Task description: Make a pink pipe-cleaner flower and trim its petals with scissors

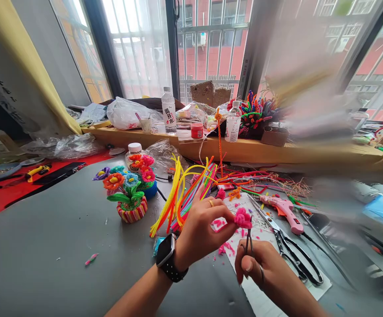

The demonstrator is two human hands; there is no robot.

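Between thumb and forefinger, my left hand [204,229] pinches a fluffy pink flower piece [243,218]. My right hand [260,264] is closed on small scissors [249,244], whose tips point up against the flower's right side. Below both hands lies a white paper sheet [260,304] scattered with pink fluff scraps [225,248]. Large black-handled scissors [284,242] rest on its right part. A pot of fuzzy flowers [132,209] stands to the left, and a bundle of colourful pipe cleaners [174,193] lies behind my left hand.
A pink glue gun [285,211] lies at the right with its cable. On the window ledge stand a water bottle [169,112], a red jar [197,130] and a second bottle [232,123]. A pink-green scrap [91,259] is on the grey table [62,246].
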